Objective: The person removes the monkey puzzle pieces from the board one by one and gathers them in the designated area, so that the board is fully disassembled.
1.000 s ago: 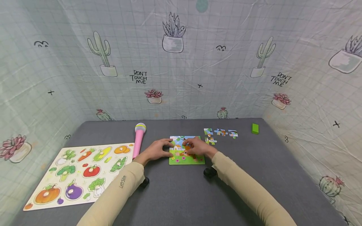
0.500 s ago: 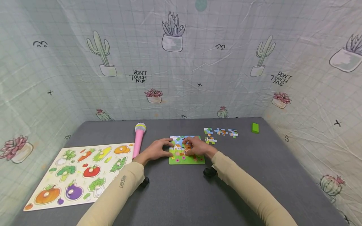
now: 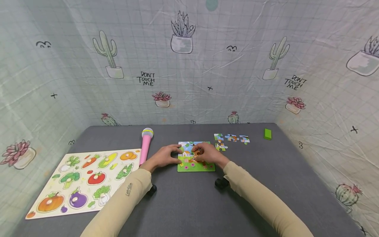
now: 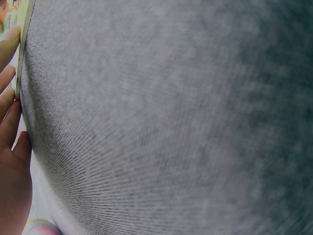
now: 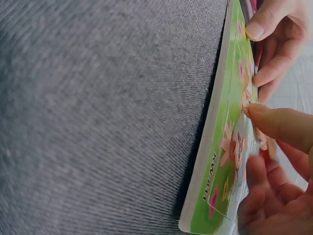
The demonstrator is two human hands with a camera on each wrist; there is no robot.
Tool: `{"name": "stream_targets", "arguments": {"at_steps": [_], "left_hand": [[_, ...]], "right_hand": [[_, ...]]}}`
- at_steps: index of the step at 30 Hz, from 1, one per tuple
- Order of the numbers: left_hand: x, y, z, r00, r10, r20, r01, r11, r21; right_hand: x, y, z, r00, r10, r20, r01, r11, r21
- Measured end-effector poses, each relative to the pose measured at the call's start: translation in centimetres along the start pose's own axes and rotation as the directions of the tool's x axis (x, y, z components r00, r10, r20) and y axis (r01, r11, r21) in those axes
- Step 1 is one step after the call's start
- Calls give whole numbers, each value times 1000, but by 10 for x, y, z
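Observation:
A jigsaw board (image 3: 189,169) with a house, flowers and a brown cartoon animal lies flat in the middle of the grey table. My left hand (image 3: 163,157) rests at its left edge, thumb and fingers spread and touching the board. Over the picture's middle, my right hand (image 3: 209,154) pinches a puzzle piece (image 5: 263,141) between thumb and forefinger, low against the board. The fingers hide most of that piece. In the left wrist view only part of the left hand (image 4: 12,169) and the board's edge show.
Several loose jigsaw pieces (image 3: 232,138) lie right of the board's far corner. A green block (image 3: 267,134) sits at the back right. To the left are a pink toy microphone (image 3: 144,148) and a vegetable peg board (image 3: 83,210). A patterned cloth (image 3: 189,72) encloses the back and sides.
Both hands stay almost where they were. My right thumb and forefinger shift only slightly over the middle of the board. The loose pieces have not moved.

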State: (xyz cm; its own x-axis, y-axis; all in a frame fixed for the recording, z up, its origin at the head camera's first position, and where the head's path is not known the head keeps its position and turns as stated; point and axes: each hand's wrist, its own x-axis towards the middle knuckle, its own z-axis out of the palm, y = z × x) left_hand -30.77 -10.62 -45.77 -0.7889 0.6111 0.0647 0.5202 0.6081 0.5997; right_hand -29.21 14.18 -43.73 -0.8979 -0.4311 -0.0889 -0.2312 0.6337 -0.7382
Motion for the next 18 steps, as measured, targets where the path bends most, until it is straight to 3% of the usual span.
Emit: {"name": "stream_targets", "arguments": {"at_steps": [10,18], "left_hand": [[0,1,0,1000,0,-4,0,1000,-2],[-2,2,0,1000,2,-10,-2,1000,-6]], "right_hand": [[-3,2,-5,999,46,19,-49,978,205],[-12,12,-17,995,89,-36,-75,954,291]]}}
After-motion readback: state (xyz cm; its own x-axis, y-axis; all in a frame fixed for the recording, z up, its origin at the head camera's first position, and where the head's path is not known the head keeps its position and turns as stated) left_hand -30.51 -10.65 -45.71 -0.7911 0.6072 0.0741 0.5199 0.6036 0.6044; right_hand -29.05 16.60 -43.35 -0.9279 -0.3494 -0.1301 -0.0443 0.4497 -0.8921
